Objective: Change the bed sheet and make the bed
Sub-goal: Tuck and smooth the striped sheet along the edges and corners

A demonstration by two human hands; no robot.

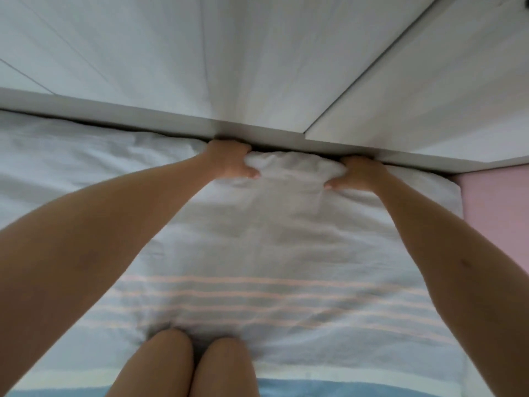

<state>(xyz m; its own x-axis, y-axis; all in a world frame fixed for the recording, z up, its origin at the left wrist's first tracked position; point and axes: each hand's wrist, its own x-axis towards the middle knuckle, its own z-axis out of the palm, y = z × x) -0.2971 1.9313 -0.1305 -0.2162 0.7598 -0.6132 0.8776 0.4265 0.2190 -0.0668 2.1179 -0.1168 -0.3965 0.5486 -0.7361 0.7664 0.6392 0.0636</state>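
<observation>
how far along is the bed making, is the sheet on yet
Done: the white sheet with pink stripes is spread over the mattress under the person's knees. In hand: the left hand and right hand grip a bunched fold at the far edge, pushing it into the dark gap by the white panel. Left: wrinkles remain, the rest of that edge looks untucked, and no pillows or cover show.

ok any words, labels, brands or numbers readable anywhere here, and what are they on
None: no text shows on the white sheet, its striped band, the white panelled board or the pink surface.
The dark spot at the top right corner is too small and blurred to tell.
</observation>
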